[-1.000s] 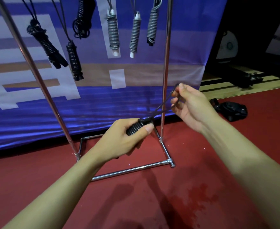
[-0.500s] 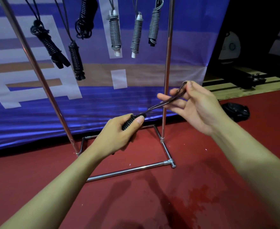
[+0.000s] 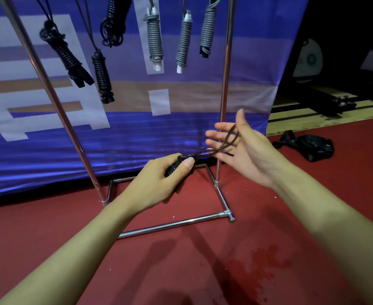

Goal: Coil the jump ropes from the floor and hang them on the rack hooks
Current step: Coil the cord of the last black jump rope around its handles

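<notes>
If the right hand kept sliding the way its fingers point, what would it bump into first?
The right hand points left, slightly up. The chrome rack upright stands close behind its fingers, likely first; beyond hangs the blue banner. Depth is unclear.

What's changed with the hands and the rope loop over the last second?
The right hand has opened: a second ago its fingers pinched the rope loop, now they are spread straight with the loop lying across them. That hand also rose slightly. The left hand grips the coiled black rope bundle as before. The rack and the six ropes hanging on it have not moved.
</notes>
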The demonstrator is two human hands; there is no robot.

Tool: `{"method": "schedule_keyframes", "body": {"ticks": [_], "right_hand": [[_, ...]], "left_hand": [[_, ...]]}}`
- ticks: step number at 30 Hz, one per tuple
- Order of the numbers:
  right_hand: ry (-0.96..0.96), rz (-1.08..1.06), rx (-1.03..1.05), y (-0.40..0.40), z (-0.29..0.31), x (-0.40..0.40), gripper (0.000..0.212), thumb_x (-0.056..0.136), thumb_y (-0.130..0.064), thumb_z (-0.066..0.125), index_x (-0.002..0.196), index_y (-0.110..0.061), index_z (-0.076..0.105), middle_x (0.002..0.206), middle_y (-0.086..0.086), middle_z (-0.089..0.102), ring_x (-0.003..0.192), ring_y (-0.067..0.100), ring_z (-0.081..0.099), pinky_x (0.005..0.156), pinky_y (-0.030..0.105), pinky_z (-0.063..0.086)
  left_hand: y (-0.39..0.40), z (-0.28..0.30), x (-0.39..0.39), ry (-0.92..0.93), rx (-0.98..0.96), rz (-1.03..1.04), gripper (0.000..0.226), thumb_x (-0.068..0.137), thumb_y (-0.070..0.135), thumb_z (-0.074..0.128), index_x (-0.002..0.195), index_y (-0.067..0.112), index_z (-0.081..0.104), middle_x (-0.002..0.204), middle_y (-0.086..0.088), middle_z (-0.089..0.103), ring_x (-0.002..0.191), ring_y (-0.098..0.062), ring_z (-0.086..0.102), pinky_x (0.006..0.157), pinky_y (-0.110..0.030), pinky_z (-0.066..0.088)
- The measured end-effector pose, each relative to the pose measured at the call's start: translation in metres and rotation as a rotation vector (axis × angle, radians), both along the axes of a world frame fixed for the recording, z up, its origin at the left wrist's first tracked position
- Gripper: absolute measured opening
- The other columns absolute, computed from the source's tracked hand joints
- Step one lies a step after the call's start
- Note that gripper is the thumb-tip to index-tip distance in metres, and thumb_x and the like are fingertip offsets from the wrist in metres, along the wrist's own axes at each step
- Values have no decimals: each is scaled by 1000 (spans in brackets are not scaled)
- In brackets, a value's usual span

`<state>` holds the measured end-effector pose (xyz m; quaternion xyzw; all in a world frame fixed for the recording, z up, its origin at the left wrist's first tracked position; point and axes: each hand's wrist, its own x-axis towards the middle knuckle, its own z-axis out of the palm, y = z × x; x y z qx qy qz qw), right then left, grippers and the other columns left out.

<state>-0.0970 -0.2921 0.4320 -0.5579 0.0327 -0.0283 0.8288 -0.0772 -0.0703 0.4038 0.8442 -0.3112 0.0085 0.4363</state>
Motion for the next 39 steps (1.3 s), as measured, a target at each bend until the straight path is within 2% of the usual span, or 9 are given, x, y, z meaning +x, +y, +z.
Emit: {"method": "schedule_keyframes", "body": {"ticks": [4, 6, 8, 12, 15, 18, 28, 35, 39], "right_hand": [[77, 100, 458, 13, -13, -5, 40, 86, -25, 69, 116, -2, 58, 136, 25, 60, 126, 37, 63, 102, 40, 55], [100, 217, 361, 20, -19, -8, 45, 94, -21, 62, 129, 7, 55, 136, 20, 64, 126, 31, 64, 104, 36, 53], [102, 266, 267, 25, -20, -8, 36, 100, -18, 55, 132, -2, 58, 127, 11, 71, 106, 22, 72, 95, 33, 59], [84, 119, 147, 35, -19, -5, 13, 107, -13, 47, 105, -12, 60, 96, 0, 75, 79, 13, 72, 72, 26, 59], [22, -83, -121, 39, -16, 1, 16, 108, -17, 48, 99, -15, 61, 86, -6, 75, 81, 9, 70, 75, 25, 51], [-8, -188, -167, 39, -7, 7, 16, 108, -16, 48, 98, -14, 61, 82, -6, 70, 71, 7, 69, 67, 22, 48], [-188, -266, -404, 37, 23, 43, 18, 106, -19, 55, 103, -10, 70, 96, 5, 79, 76, 11, 75, 67, 22, 57], [-304, -326, -571, 16, 88, 104, 10, 101, -19, 64, 95, -14, 71, 82, 0, 77, 72, 15, 75, 65, 26, 58], [-402, -318, -789, 23, 128, 129, 11, 97, -19, 68, 89, -14, 73, 78, 1, 78, 68, 14, 75, 64, 32, 59]], "left_hand": [[-1, 2, 3, 3, -50, -21, 29, 101, 53, 48, 102, 27, 61, 60, 1, 55, 46, -12, 45, 48, -19, 38], [-2, 3, 4, -4, -66, -40, 28, 101, 53, 48, 107, 29, 61, 62, -2, 59, 47, -17, 47, 50, -21, 39], [-2, 2, 4, -15, -77, -52, 27, 101, 52, 49, 106, 28, 63, 67, -5, 63, 51, -29, 53, 53, -23, 43], [-4, -2, 3, -30, -78, -42, 29, 100, 55, 49, 103, 29, 63, 72, -6, 66, 60, -32, 60, 59, -31, 49], [-10, -6, 0, -50, -77, -29, 28, 101, 55, 49, 101, 30, 63, 70, -2, 65, 58, -20, 56, 58, -26, 46], [-17, -7, -3, -88, -124, 48, 20, 105, 47, 51, 97, 31, 62, 57, 5, 55, 50, -9, 47, 52, -19, 37], [-25, 15, 38, 226, -269, 118, 43, 106, 57, 42, 98, 16, 53, 69, -6, 63, 46, -23, 56, 45, -29, 45], [-51, 57, 86, 304, -437, 58, 22, 100, 49, 61, 100, 28, 61, 79, -7, 63, 68, -29, 76, 63, -46, 65], [-47, 74, 112, 234, -508, 74, 25, 98, 42, 68, 98, 18, 64, 72, -4, 59, 63, -22, 66, 64, -53, 64]]}}
